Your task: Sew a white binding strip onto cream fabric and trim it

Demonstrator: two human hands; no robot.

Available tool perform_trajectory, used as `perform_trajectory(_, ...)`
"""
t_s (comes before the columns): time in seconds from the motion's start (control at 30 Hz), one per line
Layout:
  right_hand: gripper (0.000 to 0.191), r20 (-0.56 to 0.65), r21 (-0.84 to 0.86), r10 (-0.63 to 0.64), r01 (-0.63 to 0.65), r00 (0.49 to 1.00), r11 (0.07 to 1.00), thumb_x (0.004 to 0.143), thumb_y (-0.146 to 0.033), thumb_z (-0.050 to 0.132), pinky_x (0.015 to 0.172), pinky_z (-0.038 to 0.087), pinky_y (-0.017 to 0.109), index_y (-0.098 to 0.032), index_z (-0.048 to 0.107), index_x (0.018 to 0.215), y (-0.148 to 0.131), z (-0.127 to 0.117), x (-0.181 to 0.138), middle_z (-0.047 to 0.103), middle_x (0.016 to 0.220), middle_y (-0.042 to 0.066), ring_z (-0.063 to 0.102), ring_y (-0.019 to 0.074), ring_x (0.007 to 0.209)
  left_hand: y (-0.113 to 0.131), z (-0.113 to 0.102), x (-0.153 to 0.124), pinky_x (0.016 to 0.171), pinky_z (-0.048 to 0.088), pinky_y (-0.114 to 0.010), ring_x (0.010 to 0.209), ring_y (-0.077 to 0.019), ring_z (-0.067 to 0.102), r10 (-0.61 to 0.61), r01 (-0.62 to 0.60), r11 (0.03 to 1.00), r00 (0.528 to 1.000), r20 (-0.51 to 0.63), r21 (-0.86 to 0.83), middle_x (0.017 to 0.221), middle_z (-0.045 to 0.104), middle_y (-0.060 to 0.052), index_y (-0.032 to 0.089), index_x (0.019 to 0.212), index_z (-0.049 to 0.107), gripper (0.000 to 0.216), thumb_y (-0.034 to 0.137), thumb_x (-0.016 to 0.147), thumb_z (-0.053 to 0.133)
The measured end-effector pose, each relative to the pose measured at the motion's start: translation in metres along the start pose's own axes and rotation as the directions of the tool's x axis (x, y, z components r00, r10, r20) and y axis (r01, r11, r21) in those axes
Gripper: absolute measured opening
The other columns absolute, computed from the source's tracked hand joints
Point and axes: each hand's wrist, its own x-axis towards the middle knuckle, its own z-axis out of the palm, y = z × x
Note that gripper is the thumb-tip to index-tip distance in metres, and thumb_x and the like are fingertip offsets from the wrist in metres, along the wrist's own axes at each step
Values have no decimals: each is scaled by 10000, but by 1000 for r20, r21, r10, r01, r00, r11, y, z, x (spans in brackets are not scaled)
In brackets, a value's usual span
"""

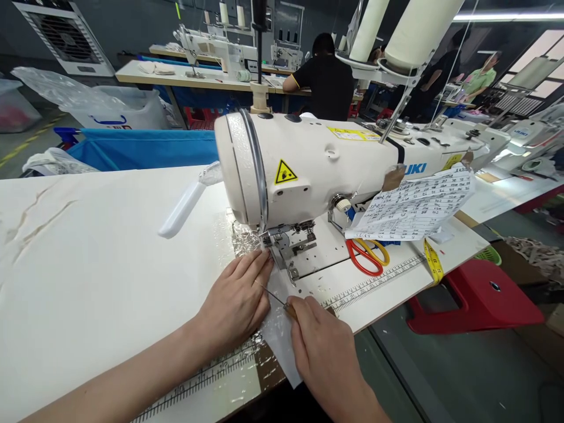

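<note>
My left hand [240, 291] lies palm down with its fingers reaching to the needle area of a white sewing machine [299, 170]. Its fingers are extended, pressing on a strip of thin white fabric [282, 341] that runs under the machine and hangs over the table's front edge. A thin metal awl [275, 298] with a wooden handle is gripped in my right hand [324, 346], fingers wrapped round it. The awl's tip points up and left, close to my left hand's fingers. The fabric passes between both hands; its far end is hidden by the machine.
Red and yellow scissors [368, 258] lie right of the needle area, near a handwritten sheet [409, 202] and a yellow tape measure [433, 262]. A red stool [473, 296] stands at the right. Behind are a blue cloth bin [145, 153] and a seated person [326, 79].
</note>
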Motion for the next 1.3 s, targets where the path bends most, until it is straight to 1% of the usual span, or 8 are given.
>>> perform_trajectory(0.23,308,-4,13,-18,18,1000,1000,866,-40,461,553,473,289,-171,588,1113,-4,1,5,712,878,54,699,207,689,3,-3,-3,1112,358,-458,1349,-302,455,26,-26,999,1000,2,-44,1416,547,-169,63,1380,511,486,205,949,337)
perform_trajectory(0.6,282,14,-30,6,-5,1000,1000,868,-59,511,533,470,285,-178,608,1104,-9,8,16,728,879,44,722,214,690,-4,-4,1,1155,325,-484,1326,-289,466,13,-13,997,1000,10,-73,1396,562,-159,53,1337,557,464,226,966,339)
perform_trajectory(0.73,277,1,-44,0,0,1000,999,862,-60,522,512,469,290,-158,628,1099,-13,10,22,743,869,52,733,218,673,-7,-5,3,1082,392,-526,1285,-343,458,-51,51,998,999,5,-47,1327,568,-185,66,1304,589,434,215,955,379)
perform_trajectory(0.83,271,6,-44,-7,7,1000,999,852,-58,525,486,456,292,-145,639,1082,-15,11,28,746,831,50,733,220,636,-10,-4,6,1015,443,-510,1200,-340,496,-63,63,997,998,-2,-50,1234,584,-188,65,1279,599,414,211,953,390)
perform_trajectory(0.93,253,-18,-5,1,-1,1000,1000,853,-58,496,476,442,288,-136,649,1039,-16,12,32,744,783,58,729,224,616,-16,-3,8,1022,435,-502,1190,-330,502,-39,39,998,999,-10,-45,1228,584,-189,48,1277,592,410,203,947,404)
perform_trajectory(1.1,295,-100,203,18,3,995,979,880,-86,399,535,471,273,-127,641,1044,-15,12,26,757,784,69,729,212,637,-27,-2,8,1098,359,-521,1255,-317,486,1,0,999,1000,-27,40,1275,608,-160,70,1270,603,400,93,921,410)
perform_trajectory(1.17,311,-110,230,34,-8,993,973,894,-93,365,548,474,277,-129,638,1037,-15,11,21,759,791,72,726,212,642,-27,-4,7,1109,348,-514,1284,-316,472,4,-2,998,999,-36,70,1296,613,-153,68,1253,617,398,64,926,391)
perform_trajectory(1.3,334,-95,225,45,-23,994,974,901,-99,341,524,448,285,-124,644,1039,-14,10,13,746,744,66,713,215,606,-14,-7,4,1107,370,-474,1270,-301,499,-2,2,1000,999,-37,6,1289,631,-144,55,1233,634,379,154,964,387)
